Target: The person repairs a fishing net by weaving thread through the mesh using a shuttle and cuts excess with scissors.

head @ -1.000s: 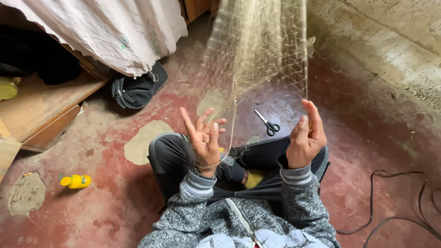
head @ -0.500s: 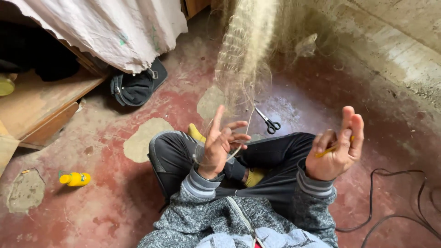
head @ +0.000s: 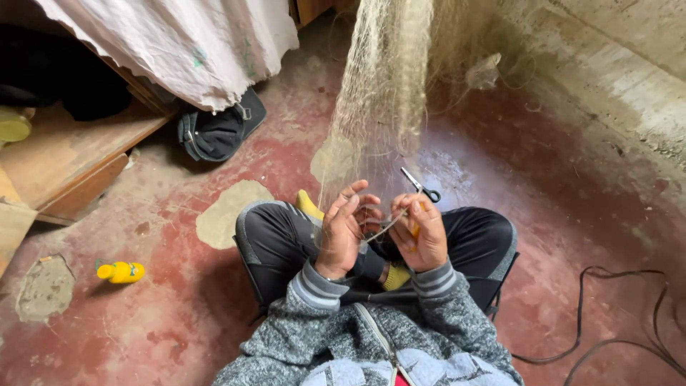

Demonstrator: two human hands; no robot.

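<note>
Left hand (head: 341, 230) is raised above the person's crossed legs, fingers curled and pinching strands of the fishing net (head: 382, 100). Right hand (head: 423, 232) sits just beside it, fingers closed round a small yellow netting tool (head: 414, 227), w/ a thin line running across to the left hand's fingers.

Head view, places given rel. to the net: the pale, fine-mesh net hangs bunched from the top edge straight down to both hands, its lower end spreading thin over the knees. Scissors (head: 421, 187), black-handled, lie on the red floor (head: 557, 214) just right of the net's lower end, near the right hand. A dark shoe (head: 214, 132) lies well left of the net, under a hanging whitish cloth (head: 179, 43). Far left & lower, a small yellow bottle (head: 121, 271) lies on its side on the floor. A black cable (head: 607, 314) loops at lower right, well apart from the net. Person wears a grey jacket w/ striped cuffs, dark trousers, yellow socks.
</note>
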